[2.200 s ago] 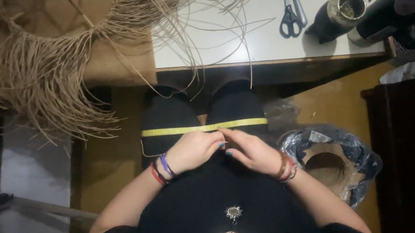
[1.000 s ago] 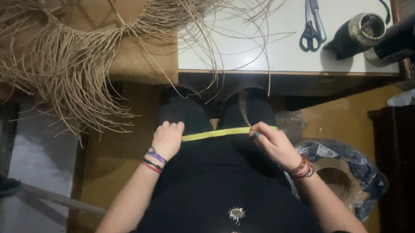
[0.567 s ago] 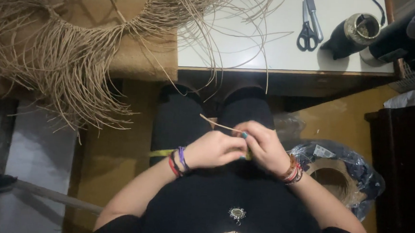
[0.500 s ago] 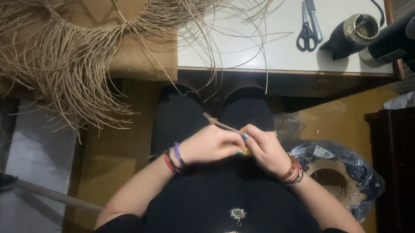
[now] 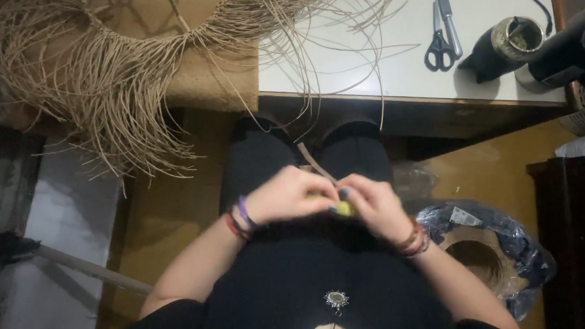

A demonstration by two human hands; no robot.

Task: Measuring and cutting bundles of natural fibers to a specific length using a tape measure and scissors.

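Both hands meet over the lap of the seated person, who wears black. The left hand and the right hand are curled toward each other, fingertips nearly touching. Between them sits a small bunched yellow measuring tape, of which only a short part shows past the fingers. The grip of the right hand is closed on this tape. The left hand's fingers are also folded in at the same spot, but whether they pinch the tape or the strand cannot be told (the fingers cover the contact point).

A flat tan fibre strand rises at a slant from between the hands, up between the knees toward the bench edge.

Both wrists carry coloured bracelets.

The white bench lies above the knees. On it rest a pair of scissors and a dark cylindrical tool. Loose fibres hang over its front edge. To the left, a large woven ring of raffia-like fibre spreads its loose ends over a brown surface.

On the floor beside the right forearm stands a coil of fibre in a dark plastic bag.
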